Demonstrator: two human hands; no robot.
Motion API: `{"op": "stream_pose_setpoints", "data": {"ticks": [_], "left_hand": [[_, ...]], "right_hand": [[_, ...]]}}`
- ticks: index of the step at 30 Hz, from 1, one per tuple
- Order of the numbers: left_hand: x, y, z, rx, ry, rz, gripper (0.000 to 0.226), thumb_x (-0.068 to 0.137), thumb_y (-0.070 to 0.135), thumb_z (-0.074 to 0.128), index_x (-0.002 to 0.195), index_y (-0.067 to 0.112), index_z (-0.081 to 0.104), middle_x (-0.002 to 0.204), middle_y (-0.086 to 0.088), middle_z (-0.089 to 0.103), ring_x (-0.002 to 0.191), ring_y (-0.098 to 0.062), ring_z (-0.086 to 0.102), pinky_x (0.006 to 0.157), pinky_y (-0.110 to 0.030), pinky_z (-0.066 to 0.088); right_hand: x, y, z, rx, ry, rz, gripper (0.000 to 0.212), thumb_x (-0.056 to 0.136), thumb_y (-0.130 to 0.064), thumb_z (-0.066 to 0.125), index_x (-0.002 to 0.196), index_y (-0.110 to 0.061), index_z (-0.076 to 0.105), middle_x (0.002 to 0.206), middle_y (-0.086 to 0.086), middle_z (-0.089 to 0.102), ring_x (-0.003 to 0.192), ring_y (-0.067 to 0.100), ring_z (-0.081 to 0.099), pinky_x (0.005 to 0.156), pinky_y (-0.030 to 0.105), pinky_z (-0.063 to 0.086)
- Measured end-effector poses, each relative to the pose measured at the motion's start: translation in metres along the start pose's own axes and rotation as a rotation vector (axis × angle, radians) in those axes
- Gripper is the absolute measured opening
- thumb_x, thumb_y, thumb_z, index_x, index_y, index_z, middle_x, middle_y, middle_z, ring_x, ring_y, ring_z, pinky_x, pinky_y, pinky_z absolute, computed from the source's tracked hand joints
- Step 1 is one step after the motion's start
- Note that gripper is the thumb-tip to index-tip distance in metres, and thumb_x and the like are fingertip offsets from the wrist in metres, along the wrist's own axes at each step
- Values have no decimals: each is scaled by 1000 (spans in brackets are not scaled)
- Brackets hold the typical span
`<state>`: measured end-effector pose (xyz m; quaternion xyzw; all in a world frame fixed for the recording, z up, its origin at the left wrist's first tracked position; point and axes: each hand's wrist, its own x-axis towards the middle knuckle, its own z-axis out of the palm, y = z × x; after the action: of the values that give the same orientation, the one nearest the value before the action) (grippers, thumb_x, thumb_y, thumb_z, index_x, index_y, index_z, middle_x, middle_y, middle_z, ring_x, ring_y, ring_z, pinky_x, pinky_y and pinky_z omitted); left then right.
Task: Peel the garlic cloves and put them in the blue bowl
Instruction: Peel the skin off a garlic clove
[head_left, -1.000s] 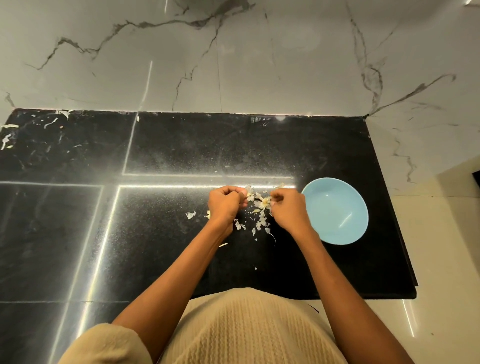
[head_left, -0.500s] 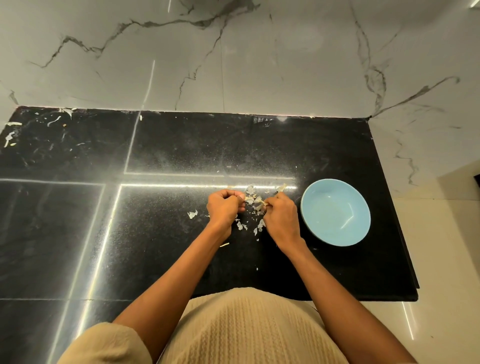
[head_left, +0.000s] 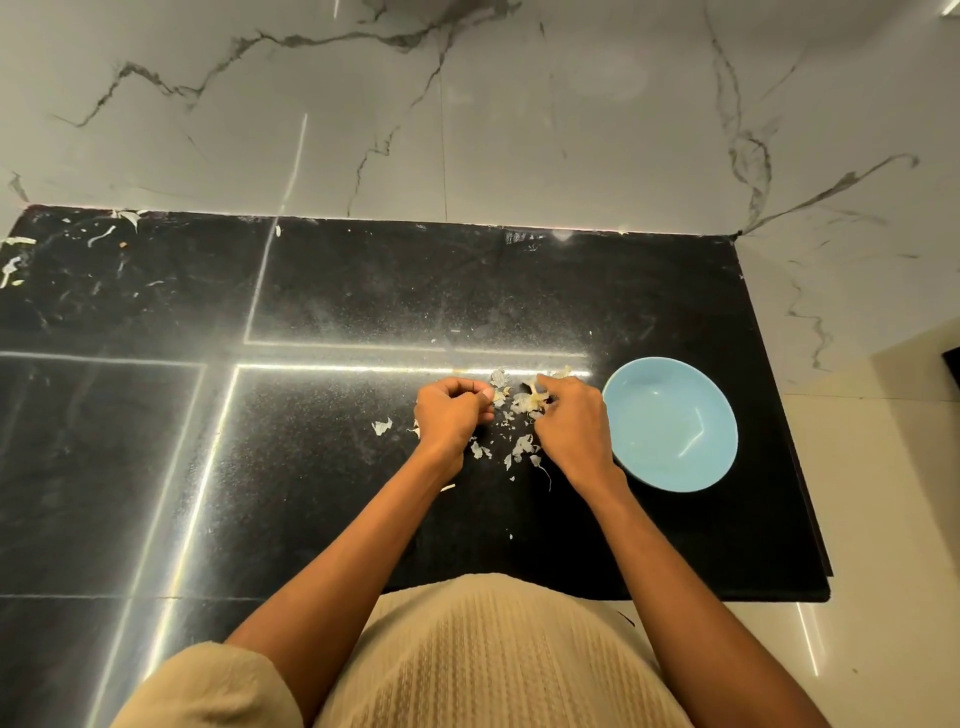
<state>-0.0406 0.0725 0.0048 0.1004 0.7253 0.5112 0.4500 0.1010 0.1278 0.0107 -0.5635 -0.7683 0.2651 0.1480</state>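
At mid-frame our right hand (head_left: 571, 426) pinched the garlic (head_left: 530, 401), just left of the bowl (head_left: 670, 423). Our left hand (head_left: 451, 413) was curled tight; we could not tell what it held. Peels (head_left: 519, 447) littered the counter (head_left: 311, 457).

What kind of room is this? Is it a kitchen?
Probably a kitchen. A person stands at a shiny black stone counter set against a marble-look wall. Papery garlic skins lie scattered between the two hands, and a blue bowl waits beside them, so food is being prepared here.
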Motion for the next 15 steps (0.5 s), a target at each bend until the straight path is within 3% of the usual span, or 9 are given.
{"op": "stream_pose_setpoints", "data": {"ticks": [4,7,10,15], "left_hand": [[-1,3,2,-47,-57,31,14,87,-4,71,78,5,74,71,-8,71,60,-14,65,70,-29,61],[-4,7,3,-63,-110,53,9,88,-4,71,82,3,74,73,-11,71,62,-15,65,67,-27,60],[-5,10,5,-71,-149,42,7,89,-3,70,84,1,73,75,-13,71,64,-15,66,63,-24,58],[-6,14,4,-128,-211,-50,2,88,0,71,86,0,72,72,-9,70,59,-12,62,56,-19,54]], "right_hand": [[-3,-4,-1,117,145,-131,36,89,4,64,120,-11,76,113,5,73,96,19,68,85,31,56],[-5,-11,-3,259,112,-178,22,90,-4,72,109,-12,80,101,1,75,80,6,66,75,17,55],[-10,-15,-2,362,62,-173,23,86,-3,74,105,-15,81,97,-2,77,79,4,69,72,9,52],[-12,-13,-4,412,92,-139,14,85,-7,79,97,-14,83,89,-4,79,76,4,73,74,24,61]]}}
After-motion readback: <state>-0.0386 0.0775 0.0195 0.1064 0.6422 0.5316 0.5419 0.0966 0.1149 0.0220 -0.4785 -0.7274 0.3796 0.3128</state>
